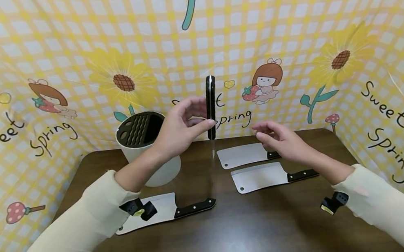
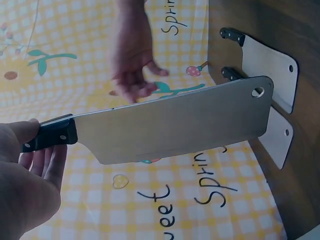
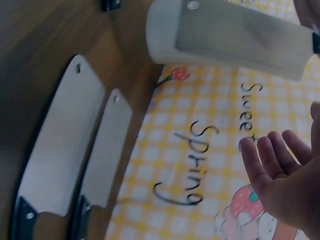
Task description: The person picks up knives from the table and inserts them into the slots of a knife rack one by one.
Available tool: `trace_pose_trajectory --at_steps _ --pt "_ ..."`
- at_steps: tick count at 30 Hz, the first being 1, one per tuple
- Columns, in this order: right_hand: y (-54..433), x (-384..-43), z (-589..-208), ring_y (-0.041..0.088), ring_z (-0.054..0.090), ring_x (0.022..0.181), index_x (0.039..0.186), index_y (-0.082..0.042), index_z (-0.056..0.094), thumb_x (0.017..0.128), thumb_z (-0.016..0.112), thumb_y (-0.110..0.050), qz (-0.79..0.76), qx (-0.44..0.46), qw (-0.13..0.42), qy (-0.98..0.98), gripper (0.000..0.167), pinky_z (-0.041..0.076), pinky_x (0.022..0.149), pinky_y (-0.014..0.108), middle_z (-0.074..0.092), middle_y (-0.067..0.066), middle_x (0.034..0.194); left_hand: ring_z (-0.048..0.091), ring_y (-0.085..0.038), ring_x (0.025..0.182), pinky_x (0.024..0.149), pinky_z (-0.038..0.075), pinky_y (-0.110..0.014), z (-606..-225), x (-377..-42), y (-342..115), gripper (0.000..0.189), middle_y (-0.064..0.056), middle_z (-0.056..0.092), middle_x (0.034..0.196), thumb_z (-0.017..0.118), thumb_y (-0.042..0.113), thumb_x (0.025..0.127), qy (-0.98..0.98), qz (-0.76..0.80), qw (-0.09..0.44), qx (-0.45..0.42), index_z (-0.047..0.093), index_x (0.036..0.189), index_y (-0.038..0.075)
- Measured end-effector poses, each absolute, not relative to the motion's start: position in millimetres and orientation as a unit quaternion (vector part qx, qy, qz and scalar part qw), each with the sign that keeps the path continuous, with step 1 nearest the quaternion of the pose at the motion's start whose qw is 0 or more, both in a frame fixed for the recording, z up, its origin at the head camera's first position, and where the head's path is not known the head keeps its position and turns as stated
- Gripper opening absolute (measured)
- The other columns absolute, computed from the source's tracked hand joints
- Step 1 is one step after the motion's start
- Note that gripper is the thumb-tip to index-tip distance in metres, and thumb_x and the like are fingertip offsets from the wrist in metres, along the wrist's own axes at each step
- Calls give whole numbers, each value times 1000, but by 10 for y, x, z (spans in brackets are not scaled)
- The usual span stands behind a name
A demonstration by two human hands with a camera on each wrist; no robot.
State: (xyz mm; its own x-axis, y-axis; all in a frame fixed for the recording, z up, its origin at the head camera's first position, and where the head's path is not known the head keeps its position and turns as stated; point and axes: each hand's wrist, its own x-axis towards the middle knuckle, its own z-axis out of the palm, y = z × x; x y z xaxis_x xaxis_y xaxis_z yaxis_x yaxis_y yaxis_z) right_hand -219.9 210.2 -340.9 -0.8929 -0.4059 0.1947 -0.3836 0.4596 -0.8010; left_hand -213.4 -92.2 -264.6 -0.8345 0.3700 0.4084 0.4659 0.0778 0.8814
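A cleaver is held blade-down above a brown table.
The black handle is pinched between thumb and fingers of the left hand, near a white knife holder; the right hand, fingers loosely bent and nothing gripped, is raised near two cleavers laid flat, while another cleaver is partly hidden by the left sleeve.

The left hand grips a cleaver by its black handle.
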Motion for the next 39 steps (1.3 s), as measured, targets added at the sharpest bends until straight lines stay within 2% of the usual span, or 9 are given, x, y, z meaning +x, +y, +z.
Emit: trace_pose_trajectory --at_steps 6,10,15,22,25,29,34,39 --pt "2357 -2171 -3617 29 65 109 134 1 57 107 56 -20 -427 -210 24 879 34 55 85 27 64 17 125 61 -24 112 98 54 -34 -2542 -2164 -1015 44 -21 62 121 68 -9 93 -730 -617 57 -287 53 134 -9" --pt "2564 -2163 -3783 29 65 107 131 0 60 106 58 -21 -401 -197 13 895 33 55 84 29 65 16 123 60 -22 113 100 53 -33 -2466 -2177 -1093 44 -20 62 122 66 -10 94 -730 -618 75 -282 53 136 -9" --pt "2846 -2144 -4010 26 59 107 127 0 62 104 62 -18 -372 -184 6 910 30 53 82 31 67 13 117 61 -20 111 96 53 -28 -2383 -2211 -1181 44 -18 63 123 63 -9 96 -726 -621 98 -278 52 139 -9" --pt "3232 -2103 -4263 33 61 109 124 4 62 101 65 -13 -347 -170 7 922 30 56 81 30 66 21 119 61 -19 109 93 52 -23 -2295 -2260 -1316 44 -11 63 122 61 -11 96 -688 -658 131 -276 51 139 -12" --pt "3368 -2083 -4346 38 62 109 122 6 63 99 68 -11 -328 -173 9 929 30 56 85 41 66 23 118 62 -20 108 93 53 -23 -2235 -2280 -1382 42 -8 64 119 60 -12 96 -672 -670 151 -277 52 137 -13" --pt "3507 -2065 -4452 43 60 112 121 6 64 95 72 -10 -297 -180 15 938 32 50 91 60 66 23 119 62 -20 106 93 52 -23 -2152 -2317 -1484 39 -7 65 115 60 -13 95 -656 -684 178 -267 55 134 -12" --pt "3599 -2045 -4607 48 59 113 122 6 64 89 78 -7 -253 -198 7 947 39 48 94 63 65 24 118 61 -21 108 95 51 -22 -2072 -2326 -1622 37 -9 65 115 61 -11 95 -620 -726 197 -221 59 131 -8" --pt "3628 -2037 -4722 46 59 112 123 7 64 84 82 -6 -218 -219 -9 951 45 49 93 61 64 24 118 60 -21 108 90 52 -21 -2024 -2345 -1734 35 -11 64 114 59 -13 95 -581 -755 213 -216 61 129 -6"
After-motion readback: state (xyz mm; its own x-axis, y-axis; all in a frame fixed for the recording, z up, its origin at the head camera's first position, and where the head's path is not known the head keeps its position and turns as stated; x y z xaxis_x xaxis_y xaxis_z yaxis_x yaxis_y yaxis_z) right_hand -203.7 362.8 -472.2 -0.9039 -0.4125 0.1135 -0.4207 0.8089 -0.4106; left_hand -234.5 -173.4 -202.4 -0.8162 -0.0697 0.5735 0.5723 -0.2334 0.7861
